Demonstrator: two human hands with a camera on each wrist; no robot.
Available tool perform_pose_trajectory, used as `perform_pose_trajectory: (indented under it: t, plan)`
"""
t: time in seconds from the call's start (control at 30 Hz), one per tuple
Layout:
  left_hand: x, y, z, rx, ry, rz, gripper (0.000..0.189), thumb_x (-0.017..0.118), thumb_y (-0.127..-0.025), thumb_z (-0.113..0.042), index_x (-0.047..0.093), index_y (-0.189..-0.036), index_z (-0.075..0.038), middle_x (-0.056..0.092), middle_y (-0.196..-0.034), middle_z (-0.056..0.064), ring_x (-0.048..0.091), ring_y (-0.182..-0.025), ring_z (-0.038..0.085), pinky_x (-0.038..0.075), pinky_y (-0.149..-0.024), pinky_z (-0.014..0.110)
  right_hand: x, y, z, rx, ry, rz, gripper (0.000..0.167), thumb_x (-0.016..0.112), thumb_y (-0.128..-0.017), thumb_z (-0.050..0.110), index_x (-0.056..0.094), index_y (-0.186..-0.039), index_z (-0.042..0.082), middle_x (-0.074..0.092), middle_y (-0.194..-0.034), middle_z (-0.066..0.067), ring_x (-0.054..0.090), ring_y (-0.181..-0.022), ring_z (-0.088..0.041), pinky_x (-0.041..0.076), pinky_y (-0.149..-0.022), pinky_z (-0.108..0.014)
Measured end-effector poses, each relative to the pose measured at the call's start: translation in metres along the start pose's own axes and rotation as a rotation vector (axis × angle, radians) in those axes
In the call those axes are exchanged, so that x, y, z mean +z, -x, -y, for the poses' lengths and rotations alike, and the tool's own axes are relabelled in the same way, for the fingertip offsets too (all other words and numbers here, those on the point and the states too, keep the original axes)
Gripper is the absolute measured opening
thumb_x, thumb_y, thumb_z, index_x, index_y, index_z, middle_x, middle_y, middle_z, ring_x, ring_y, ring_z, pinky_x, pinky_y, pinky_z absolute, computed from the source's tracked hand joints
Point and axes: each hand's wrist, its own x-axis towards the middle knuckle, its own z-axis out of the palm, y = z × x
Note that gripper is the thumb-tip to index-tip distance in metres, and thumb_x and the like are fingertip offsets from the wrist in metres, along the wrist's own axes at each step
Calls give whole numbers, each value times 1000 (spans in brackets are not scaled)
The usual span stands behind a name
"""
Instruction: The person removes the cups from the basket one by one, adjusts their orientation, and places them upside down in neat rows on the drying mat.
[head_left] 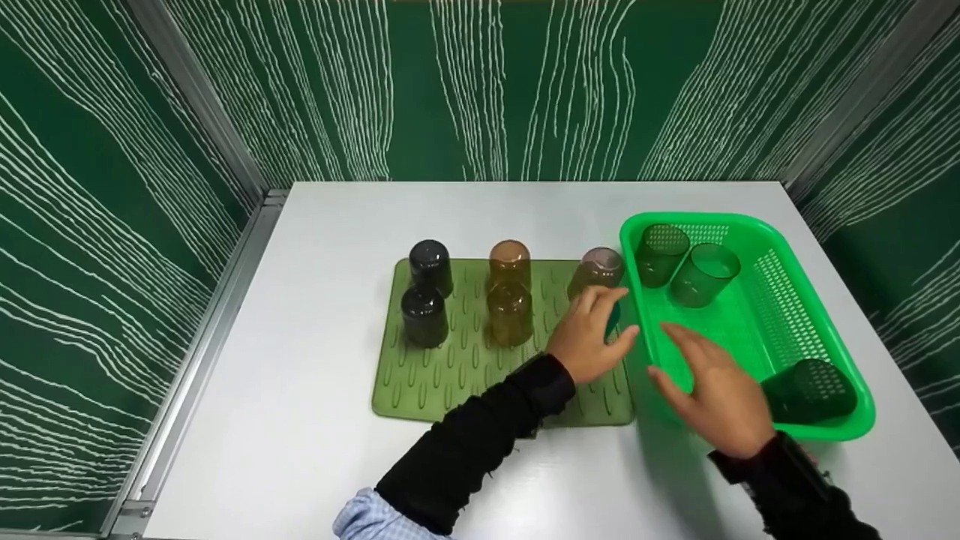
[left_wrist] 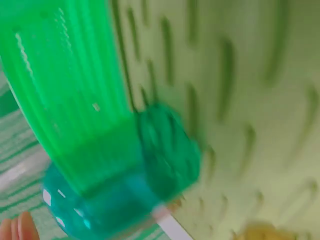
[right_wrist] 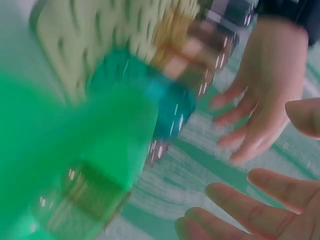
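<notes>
My left hand [head_left: 589, 337], fingers spread, is over the right side of the green drying mat [head_left: 465, 390]. It partly hides a teal glass [head_left: 613, 319] standing there; the right wrist view shows that glass [right_wrist: 172, 110] apart from the hand [right_wrist: 272, 85]. Behind it stands an upside-down pinkish glass [head_left: 602, 266]. My right hand [head_left: 716, 394], blurred and holding nothing, hovers over the left front of the green basket [head_left: 814, 300], its fingers [right_wrist: 250, 207] loosely extended. Two glasses, one brownish [head_left: 663, 255] and one greenish [head_left: 703, 276], are at the basket's back left.
Two dark grey glasses [head_left: 425, 315] stand upside down on the mat's left side, two amber glasses [head_left: 510, 315] in its middle. A dark glass [head_left: 810, 390] lies in the basket's front right corner. Mat and basket sit side by side on a white table [head_left: 300, 360].
</notes>
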Motion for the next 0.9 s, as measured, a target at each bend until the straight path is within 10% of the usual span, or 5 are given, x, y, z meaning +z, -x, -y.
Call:
perform_pose_trajectory:
  t: [0.23, 0.53, 0.9]
  plan:
    - [19, 10, -23, -231, 102, 158, 66, 67, -109, -42, 46, -161, -7, 58, -155, 12, 60, -141, 19, 49, -117, 25, -32, -6, -44, 127, 90, -59, 70, 82, -94, 9, 51, -153, -11, 61, -141, -41, 60, -123, -62, 51, -90, -75]
    - [44, 17, -33, -434, 176, 234, 82, 77, -101, -50, 44, -163, -7, 69, -144, 5, 66, -131, 12, 53, -107, 21, -66, -8, -93, 403, 209, 137, 55, 68, -104, 25, 54, -132, -21, 62, -114, -49, 64, -82, -60, 51, -58, -62]
    - [54, 17, -33, -502, 225, 245, 85, 83, -98, -43, 41, -165, -11, 74, -136, 1, 69, -122, 9, 55, -101, 20, -64, 1, -120, 499, 170, 369, 44, 63, -107, 34, 57, -72, 8, 44, -61, -1, 46, -60, -24, 30, -53, -35]
